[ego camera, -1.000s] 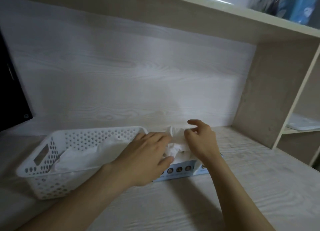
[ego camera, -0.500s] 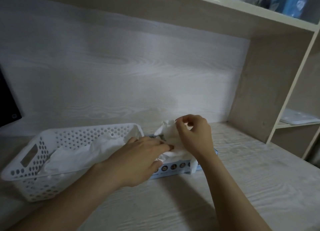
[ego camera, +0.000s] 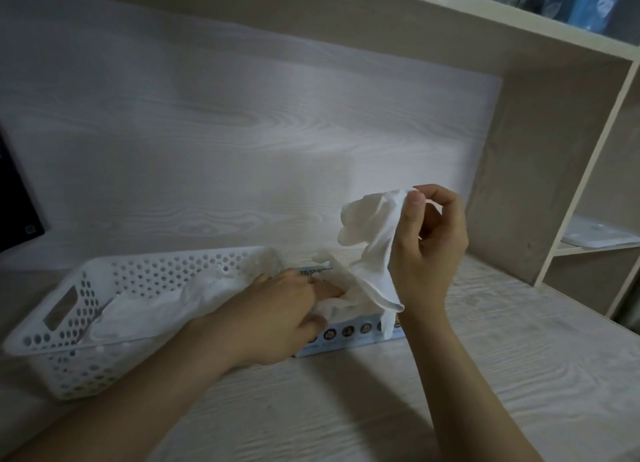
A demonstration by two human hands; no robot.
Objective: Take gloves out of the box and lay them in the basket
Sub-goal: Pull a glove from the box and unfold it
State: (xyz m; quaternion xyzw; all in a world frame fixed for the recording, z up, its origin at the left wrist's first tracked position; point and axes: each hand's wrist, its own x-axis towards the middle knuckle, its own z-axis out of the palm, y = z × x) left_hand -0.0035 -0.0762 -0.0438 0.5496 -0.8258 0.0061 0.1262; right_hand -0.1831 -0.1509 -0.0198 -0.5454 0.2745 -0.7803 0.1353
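The box sits on the desk, in front of the back panel. The basket stands just left of the box, with gloves lying in it. The left hand rests on the box's top. Above the box, toward its right end, the right hand pinches a glove that hangs down to the box. Well right of the box, a tray lies on a side shelf. Far left of the box stands a screen.

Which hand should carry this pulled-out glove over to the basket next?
Right. The right hand pinches the glove, lifted above the box. The left hand, though nearer the basket, rests on the gloves in the box opening.
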